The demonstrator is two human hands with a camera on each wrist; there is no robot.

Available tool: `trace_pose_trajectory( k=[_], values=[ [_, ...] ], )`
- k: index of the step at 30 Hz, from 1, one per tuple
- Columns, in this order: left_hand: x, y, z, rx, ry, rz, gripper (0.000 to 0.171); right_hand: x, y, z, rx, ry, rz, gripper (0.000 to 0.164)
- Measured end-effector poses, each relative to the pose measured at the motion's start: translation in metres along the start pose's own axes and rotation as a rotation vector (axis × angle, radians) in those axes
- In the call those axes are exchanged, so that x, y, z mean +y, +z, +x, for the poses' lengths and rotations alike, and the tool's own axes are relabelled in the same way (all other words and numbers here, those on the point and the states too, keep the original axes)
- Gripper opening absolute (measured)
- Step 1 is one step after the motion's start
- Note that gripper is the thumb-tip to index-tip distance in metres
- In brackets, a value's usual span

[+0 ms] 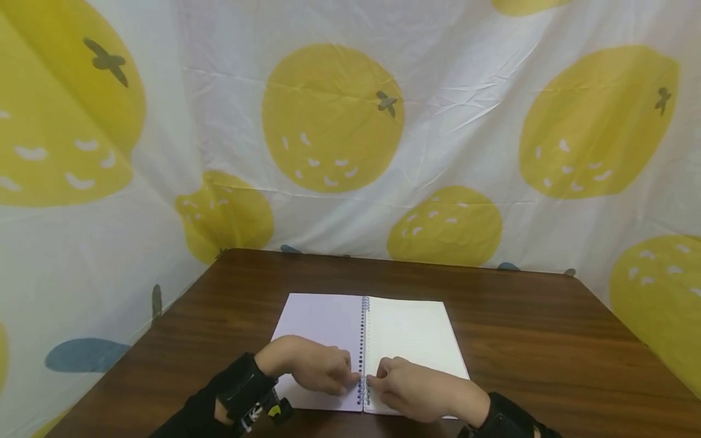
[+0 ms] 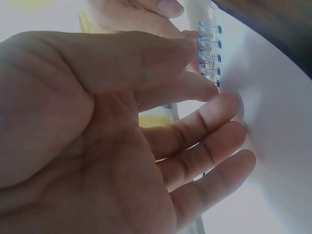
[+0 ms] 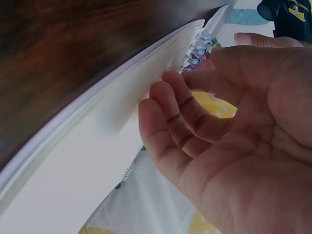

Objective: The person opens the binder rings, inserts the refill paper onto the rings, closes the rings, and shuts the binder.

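Note:
A spiral-bound notebook lies open on the table, with a pale lilac side on the left and a white page on the right. Clear bluish coil rings run down its middle. Near the lower end of the coil, my left hand pinches the rings between thumb and forefinger, its other fingers resting against the lilac side. Just across from it, my right hand pinches the same stretch of rings, and its remaining fingertips touch the white page. The two hands nearly meet; the exact grip is partly hidden.
The dark brown wooden table extends past the notebook on both sides and behind it. A white cloth printed with yellow fruit hangs behind and along the sides. Each wrist wears a black strap with a device.

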State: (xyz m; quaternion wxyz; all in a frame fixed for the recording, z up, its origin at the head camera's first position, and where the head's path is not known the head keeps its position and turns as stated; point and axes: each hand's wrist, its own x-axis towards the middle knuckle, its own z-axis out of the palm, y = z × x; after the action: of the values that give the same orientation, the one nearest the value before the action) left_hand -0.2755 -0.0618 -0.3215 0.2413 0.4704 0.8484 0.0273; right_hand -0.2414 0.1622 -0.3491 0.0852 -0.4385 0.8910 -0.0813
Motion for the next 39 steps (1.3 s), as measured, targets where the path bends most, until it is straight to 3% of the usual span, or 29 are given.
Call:
trace_pose_trajectory(
  k=[14,29,39],
  values=[
    [-0.0002,0.0016,0.0026,-0.015,-0.005,-0.012,0.041,0.0000,0.0000,-0.0004,0.021,-0.026,-0.029,0.037],
    [0.0022,0.0024,0.0036,0.000,-0.064,-0.037,0.034,0.0062,0.0004,0.0000,0.031,-0.038,0.100,0.035],
    [0.0028,0.0001,-0.0024,0.002,-0.044,-0.096,0.038,0.0040,-0.0005,0.0000,0.006,-0.002,0.122,0.038]
  ],
)
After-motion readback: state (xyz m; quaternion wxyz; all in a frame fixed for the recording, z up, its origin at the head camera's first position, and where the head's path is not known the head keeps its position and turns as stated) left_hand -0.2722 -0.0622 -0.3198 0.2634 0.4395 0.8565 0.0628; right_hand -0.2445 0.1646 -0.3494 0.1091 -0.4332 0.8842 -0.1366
